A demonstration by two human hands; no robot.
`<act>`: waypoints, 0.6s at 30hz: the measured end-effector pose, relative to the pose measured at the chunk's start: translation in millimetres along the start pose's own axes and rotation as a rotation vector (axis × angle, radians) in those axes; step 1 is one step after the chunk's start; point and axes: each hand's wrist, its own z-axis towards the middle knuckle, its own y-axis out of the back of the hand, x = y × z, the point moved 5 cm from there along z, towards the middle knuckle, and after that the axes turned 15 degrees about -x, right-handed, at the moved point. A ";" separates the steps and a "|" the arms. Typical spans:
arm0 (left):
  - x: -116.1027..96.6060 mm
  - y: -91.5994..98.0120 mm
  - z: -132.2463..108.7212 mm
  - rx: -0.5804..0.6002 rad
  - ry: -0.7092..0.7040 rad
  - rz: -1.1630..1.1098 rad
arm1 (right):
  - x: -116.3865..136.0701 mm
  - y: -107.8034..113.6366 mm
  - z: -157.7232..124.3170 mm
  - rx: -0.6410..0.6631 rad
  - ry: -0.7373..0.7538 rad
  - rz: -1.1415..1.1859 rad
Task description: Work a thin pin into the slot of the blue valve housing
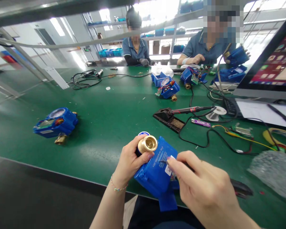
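Observation:
My left hand (130,159) is wrapped round the brass threaded pipe end (150,143) of a blue water meter (154,178), which it holds tilted at the table's front edge. A blue flap hangs from the meter's lower side. Between the pinched fingers of my right hand (200,184) is a dark thin-tipped tool (163,161), mostly hidden by the hand. Its tip is over the printed face of the housing, beside a white label (168,170). I cannot tell whether the tip touches the plastic.
Another blue meter (58,122) lies at left. A soldering iron (188,110) rests on its stand, near a purple battery (200,123), solder spool (216,113) and cables. Bubble wrap (274,173), tape (280,140) and a monitor (274,60) are at right. Two people sit opposite, near opened meters (168,87).

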 end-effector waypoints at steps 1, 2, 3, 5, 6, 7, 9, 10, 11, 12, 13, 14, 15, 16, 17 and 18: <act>-0.1 -0.1 0.3 -0.004 0.000 0.000 | 2.0 -0.2 0.3 -0.003 0.003 0.016; -0.2 -0.3 0.6 -0.005 0.003 0.001 | 3.5 -0.3 1.2 -0.008 -0.001 0.019; -0.1 -0.5 0.8 -0.006 0.011 0.005 | 4.1 -0.4 2.7 -0.012 -0.012 0.010; 0.1 -0.6 1.1 -0.003 0.028 0.015 | 1.6 0.9 6.1 -0.021 -0.036 -0.010; 0.0 -0.6 1.2 0.001 0.035 0.022 | -2.9 2.4 7.0 -0.029 -0.053 -0.014; -0.2 -0.4 1.2 0.005 0.040 0.027 | -10.7 4.3 6.5 -0.041 -0.080 -0.016; -0.7 0.1 1.4 0.009 0.049 0.037 | -38.5 6.8 -1.0 -0.060 -0.169 -0.051; -1.0 0.3 1.7 0.011 0.053 0.043 | -58.0 6.4 -8.4 -0.061 -0.226 -0.094; -1.2 0.3 2.1 0.015 0.056 0.048 | -79.3 3.8 -18.0 -0.040 -0.270 -0.160; -1.5 0.1 2.5 0.019 0.056 0.051 | -100.4 -0.1 -28.7 -0.007 -0.292 -0.240; -1.8 -0.3 2.9 0.023 0.055 0.054 | -120.6 -7.3 -40.6 0.079 -0.309 -0.295; -1.9 -0.7 2.9 0.028 0.053 0.056 | -137.0 -12.4 -50.6 0.111 -0.306 -0.324; -1.6 -1.1 2.5 0.031 0.052 0.058 | -149.7 -15.2 -58.3 0.108 -0.299 -0.359; -0.5 -1.0 1.7 0.024 0.054 0.064 | -157.3 -17.1 -63.3 0.101 -0.279 -0.388; 1.5 -0.7 0.4 0.009 0.056 0.069 | -159.8 -17.5 -65.3 0.082 -0.251 -0.420; 5.0 0.1 -1.1 -0.021 0.062 0.080 | -157.2 -16.7 -64.8 0.054 -0.218 -0.455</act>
